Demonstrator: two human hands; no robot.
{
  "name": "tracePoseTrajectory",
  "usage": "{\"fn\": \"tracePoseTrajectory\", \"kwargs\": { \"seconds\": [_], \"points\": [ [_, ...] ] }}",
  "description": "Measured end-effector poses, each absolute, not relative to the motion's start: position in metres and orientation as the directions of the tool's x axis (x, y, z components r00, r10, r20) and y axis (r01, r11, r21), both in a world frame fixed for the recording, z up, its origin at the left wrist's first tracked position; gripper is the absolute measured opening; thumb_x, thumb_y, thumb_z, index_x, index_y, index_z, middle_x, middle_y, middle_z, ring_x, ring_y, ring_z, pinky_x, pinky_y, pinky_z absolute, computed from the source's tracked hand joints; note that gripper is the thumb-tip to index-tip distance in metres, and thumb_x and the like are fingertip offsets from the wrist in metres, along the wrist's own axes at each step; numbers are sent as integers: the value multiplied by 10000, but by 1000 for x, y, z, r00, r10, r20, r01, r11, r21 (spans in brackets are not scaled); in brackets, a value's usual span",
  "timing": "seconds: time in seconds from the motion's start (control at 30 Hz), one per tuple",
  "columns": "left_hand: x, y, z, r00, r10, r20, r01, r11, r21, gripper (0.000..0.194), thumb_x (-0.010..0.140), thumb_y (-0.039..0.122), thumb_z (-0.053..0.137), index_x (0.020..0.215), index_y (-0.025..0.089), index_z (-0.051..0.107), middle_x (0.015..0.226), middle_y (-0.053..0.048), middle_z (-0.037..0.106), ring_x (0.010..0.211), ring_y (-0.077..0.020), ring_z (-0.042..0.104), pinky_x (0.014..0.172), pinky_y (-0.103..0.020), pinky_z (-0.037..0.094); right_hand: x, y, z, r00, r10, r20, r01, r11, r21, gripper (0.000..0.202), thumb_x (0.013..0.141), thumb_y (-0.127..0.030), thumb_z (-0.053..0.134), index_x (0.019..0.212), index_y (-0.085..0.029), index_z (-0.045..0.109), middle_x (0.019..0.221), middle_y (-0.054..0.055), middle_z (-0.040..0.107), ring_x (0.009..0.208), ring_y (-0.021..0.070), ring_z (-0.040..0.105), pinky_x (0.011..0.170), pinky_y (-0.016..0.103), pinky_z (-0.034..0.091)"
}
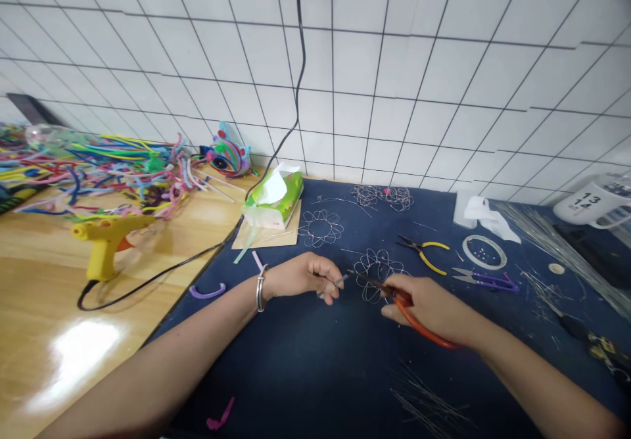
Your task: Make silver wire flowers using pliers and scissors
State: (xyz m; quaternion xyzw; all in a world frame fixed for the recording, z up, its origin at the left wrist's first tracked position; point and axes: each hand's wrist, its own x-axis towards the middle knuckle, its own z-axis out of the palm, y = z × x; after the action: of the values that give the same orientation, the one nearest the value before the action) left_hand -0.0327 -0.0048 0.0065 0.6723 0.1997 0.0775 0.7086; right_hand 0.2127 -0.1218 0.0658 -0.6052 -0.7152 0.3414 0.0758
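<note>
Left hand (313, 276) partly hides thin strip (344, 278).

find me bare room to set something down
Dark mat below the left hand, between pink scrap and loose wires; also wood tabletop between the glue gun and left forearm. Crowded: the mat's right side, with purple snips, yellow pliers and wire bundle.

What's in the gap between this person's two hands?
In the head view, the blades of the orange-handled scissors and a thin strip's end, with a looped wire piece beyond.
</note>
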Motion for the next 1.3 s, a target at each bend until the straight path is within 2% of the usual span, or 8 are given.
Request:
{"fn": "tracePoseTrajectory", "kwargs": {
  "seconds": [0.2, 0.37, 0.47, 0.53, 0.63, 0.8, 1.0, 1.3],
  "points": [
    [-29, 4, 1, 707, 706, 31, -34, -10, 999, 115, 781, 212, 562, 776, 107, 514, 875, -70, 655, 797, -124, 628, 744, -277, 471, 290, -88, 56, 55, 998, -27, 998, -55, 17, 384, 761, -415, 478, 1085, -209, 501, 962, 106, 553, 864, 237, 523, 655, 294, 357],
    [-27, 5, -6, 702, 712, 28, -15, -25, 1000, 102, 774, 187, 563, 800, 113, 497, 943, -79, 645, 865, -141, 621, 809, -323, 457, 328, -71, 29, 89, 979, -182, 981, -55, 185, 418, 782, -368, 434, 1148, -170, 480, 920, 131, 559, 814, 237, 543, 631, 299, 350],
    [-27, 6, -8, 713, 701, 29, 24, -66, 998, 92, 792, 194, 538, 797, 117, 486, 922, -76, 647, 848, -137, 621, 785, -313, 459, 326, -75, 32, 83, 984, -160, 960, -36, 276, 422, 790, -400, 421, 1146, -186, 495, 834, 118, 576, 749, 239, 545, 610, 313, 340],
    [-28, 7, -8, 720, 692, 41, 46, -106, 993, 87, 801, 197, 522, 790, 123, 478, 905, -72, 648, 840, -136, 619, 766, -304, 459, 318, -78, 40, 42, 997, -69, 954, -19, 299, 364, 804, -405, 406, 1061, -193, 553, 804, 106, 582, 745, 233, 541, 607, 311, 338],
    [-28, 7, -9, 727, 684, 62, 64, -158, 985, 91, 810, 199, 506, 766, 135, 457, 880, -64, 649, 822, -133, 617, 740, -296, 456, 300, -80, 44, -110, 993, 42, 970, 98, 224, 286, 845, -343, 364, 907, -208, 608, 796, 76, 593, 744, 191, 539, 616, 288, 354],
    [-27, 8, -11, 732, 677, 72, 49, -158, 986, 91, 818, 192, 487, 765, 149, 427, 881, -59, 642, 822, -132, 613, 713, -282, 451, 276, -78, 21, -390, 914, 111, 917, 375, 136, 220, 844, -236, 409, 905, -194, 616, 825, 67, 606, 821, 179, 541, 753, 303, 383],
    [-27, 11, -11, 752, 656, 61, 13, -107, 994, 131, 819, 191, 490, 732, 144, 403, 907, -74, 628, 834, -146, 618, 688, -268, 449, 272, -74, 2, -451, 877, 164, 891, 432, 138, 219, 855, -213, 407, 946, -174, 602, 867, 80, 596, 858, 189, 525, 780, 324, 377],
    [-26, 11, -9, 739, 670, 71, -21, -82, 996, 157, 809, 194, 515, 716, 137, 403, 874, -75, 632, 804, -143, 625, 639, -235, 434, 265, -65, -4, -540, 821, 187, 835, 493, 246, 177, 815, -112, 414, 798, -153, 585, 751, 79, 562, 754, 186, 475, 724, 317, 340]
  ]
}}
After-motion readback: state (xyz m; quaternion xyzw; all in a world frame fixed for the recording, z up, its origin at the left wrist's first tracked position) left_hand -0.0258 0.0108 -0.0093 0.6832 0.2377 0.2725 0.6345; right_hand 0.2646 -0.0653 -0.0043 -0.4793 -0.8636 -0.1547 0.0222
